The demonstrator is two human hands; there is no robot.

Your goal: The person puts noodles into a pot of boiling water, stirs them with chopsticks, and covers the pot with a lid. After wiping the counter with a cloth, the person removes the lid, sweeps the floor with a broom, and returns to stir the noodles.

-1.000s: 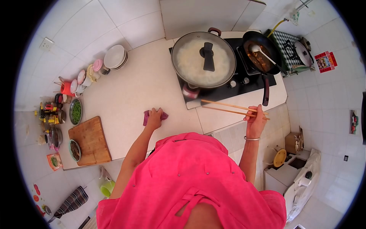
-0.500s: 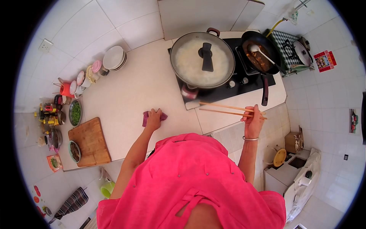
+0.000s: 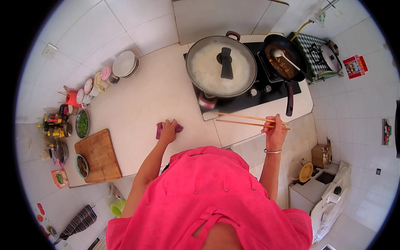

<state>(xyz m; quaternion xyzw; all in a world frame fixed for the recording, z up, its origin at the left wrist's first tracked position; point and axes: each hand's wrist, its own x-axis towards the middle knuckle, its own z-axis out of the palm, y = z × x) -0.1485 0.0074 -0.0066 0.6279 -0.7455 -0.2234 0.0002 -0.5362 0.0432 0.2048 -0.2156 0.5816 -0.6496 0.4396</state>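
My left hand (image 3: 168, 131) is closed over a folded purple cloth (image 3: 159, 130) that rests on the pale countertop (image 3: 141, 98). In my right hand (image 3: 275, 132) is a pair of chopsticks (image 3: 243, 118), held over the counter's front edge with the tips pointing left, slightly apart. Beyond the tips, a large pan with a steamed-up glass lid (image 3: 204, 71) sits on the black stove (image 3: 260, 92). Pale contents show blurrily through the lid. To its right is a black frying pan (image 3: 290, 98) with brown sauce and a white ladle (image 3: 278, 53) in it.
At the left are a wooden cutting board (image 3: 100, 156), a bowl of dark food (image 3: 81, 166) and a dish of green vegetables (image 3: 83, 124). Stacked plates (image 3: 124, 63), jars and bottles (image 3: 54, 125) line the wall. A checked cloth (image 3: 312, 52) lies right of the stove.
My right hand and the chopsticks have shifted very slightly to the left. The left hand stays on the cloth in the same place.
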